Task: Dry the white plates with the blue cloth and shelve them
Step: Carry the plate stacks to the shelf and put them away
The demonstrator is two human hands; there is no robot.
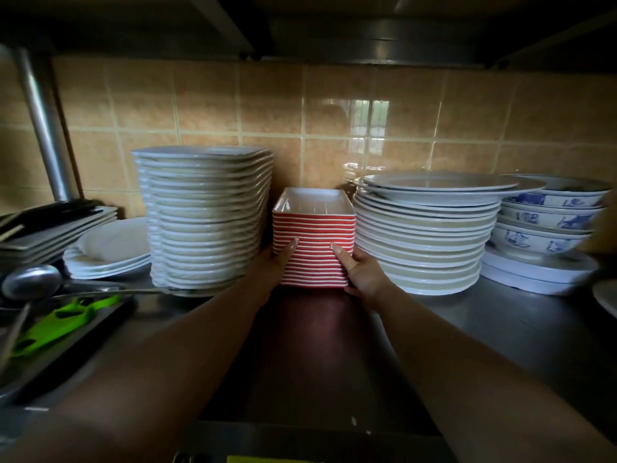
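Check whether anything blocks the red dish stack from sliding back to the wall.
Nothing visible does. Both hands, left and right, press the stack's front corners; it sits in the gap between two plate stacks, with tiled wall behind.

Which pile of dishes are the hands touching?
The red-and-white striped stack in the middle; the left hand and right hand press its sides.

Blue-patterned bowls [547,217] stacked at right; green tool [63,324] and ladle [31,282] at left.
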